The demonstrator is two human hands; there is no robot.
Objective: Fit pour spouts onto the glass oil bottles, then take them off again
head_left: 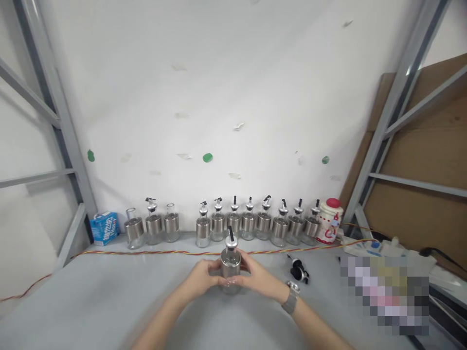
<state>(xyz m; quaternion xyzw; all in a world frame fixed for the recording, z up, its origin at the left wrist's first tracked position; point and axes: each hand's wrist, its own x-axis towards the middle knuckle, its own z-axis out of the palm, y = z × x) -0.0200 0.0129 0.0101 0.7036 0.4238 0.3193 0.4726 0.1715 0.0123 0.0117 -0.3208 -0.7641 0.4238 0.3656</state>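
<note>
A glass oil bottle [230, 260] with a steel sleeve and a pourer stopper stands upright before me, between both hands. My left hand [204, 278] wraps its left side, thumb across the front. From the right, my right hand [254, 276] closes round it, the two thumbs meeting low on the glass. A watch circles my right wrist. Loose black and silver pourer stoppers [298, 270] lie on the table to the right. Behind, several similar bottles [248, 224] carry stoppers, while two at the left, an open-necked bottle [134, 227] and another bottle [171, 224], have none.
A blue box [104, 228] stands at the back left, and a white jar with a red lid [329, 221] at the back right. A twisted red and yellow wire [146, 252] crosses the grey table [91, 291]. A power strip [372, 247] and a blurred patch are at right.
</note>
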